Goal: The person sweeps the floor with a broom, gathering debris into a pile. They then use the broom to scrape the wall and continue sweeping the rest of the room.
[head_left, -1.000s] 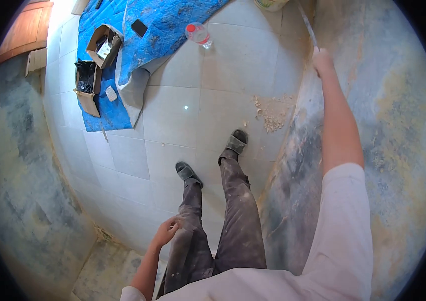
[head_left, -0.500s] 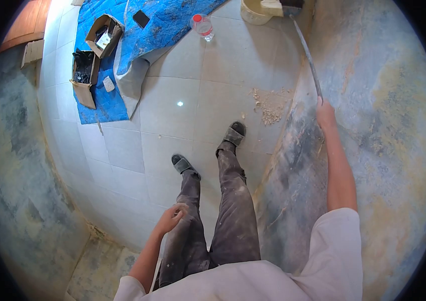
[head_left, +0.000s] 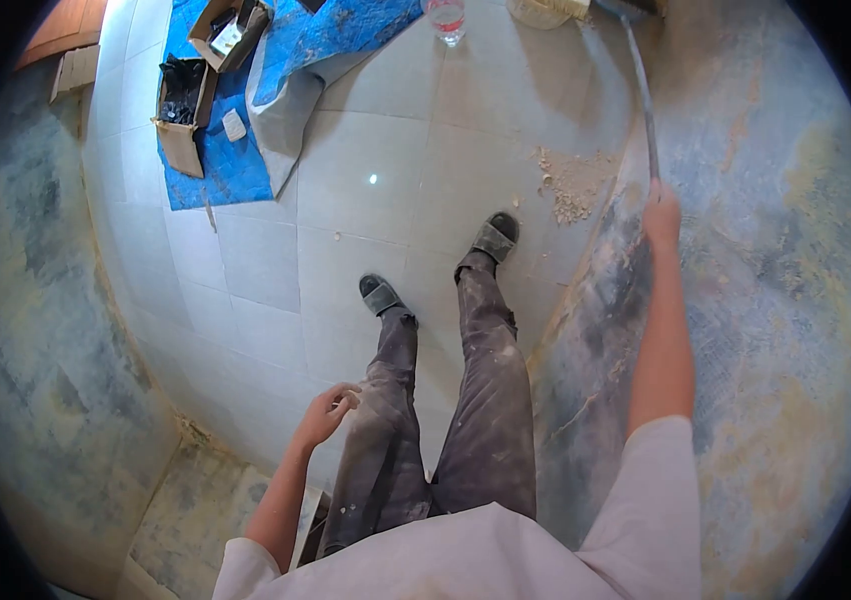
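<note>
My right hand [head_left: 661, 215] is wrapped around the lower end of a long grey handle [head_left: 642, 95]. The handle runs up along the wall to a wide, dark head [head_left: 635, 7] cut off by the top edge of the view, so its kind does not show clearly. Beside that head stands a cream bucket [head_left: 537, 14] with a pale block-like thing at its rim. My left hand [head_left: 328, 412] hangs by my left thigh, empty, its fingers loosely bent and apart. A scatter of pale crumbs and dust [head_left: 575, 188] lies on the floor by the wall.
A blue sheet [head_left: 230, 165] on the tiles carries two cardboard boxes [head_left: 185, 105] and a small white block [head_left: 233, 125]. A plastic bottle [head_left: 447, 22] stands near the top. Stained walls [head_left: 745, 300] rise on both sides. My sandalled feet [head_left: 493, 240] are on the tiles.
The view has shifted, so the floor things sit higher and a little right. My right hand still grips the handle, which now stands more upright. My left hand stays by my thigh.
</note>
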{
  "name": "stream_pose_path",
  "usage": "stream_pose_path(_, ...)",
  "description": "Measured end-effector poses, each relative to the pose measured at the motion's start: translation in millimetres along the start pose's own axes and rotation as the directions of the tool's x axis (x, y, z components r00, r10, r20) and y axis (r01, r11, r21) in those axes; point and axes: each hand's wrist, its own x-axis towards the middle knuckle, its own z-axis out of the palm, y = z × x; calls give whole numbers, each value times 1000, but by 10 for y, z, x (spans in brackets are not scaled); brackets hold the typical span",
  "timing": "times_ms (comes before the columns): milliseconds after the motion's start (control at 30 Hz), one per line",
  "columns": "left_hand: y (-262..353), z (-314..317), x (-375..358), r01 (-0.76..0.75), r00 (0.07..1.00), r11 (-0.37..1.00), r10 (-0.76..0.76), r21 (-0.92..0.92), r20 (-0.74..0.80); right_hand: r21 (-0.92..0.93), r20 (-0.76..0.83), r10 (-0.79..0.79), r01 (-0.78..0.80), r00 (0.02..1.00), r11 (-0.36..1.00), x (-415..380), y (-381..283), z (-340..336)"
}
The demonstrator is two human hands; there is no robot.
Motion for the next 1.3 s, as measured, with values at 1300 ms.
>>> stream_pose_path(1300,-862,-327,-144,-197,980,979,195,46,40,-35,294,25,-16,955,999,-2656,-63,-509)
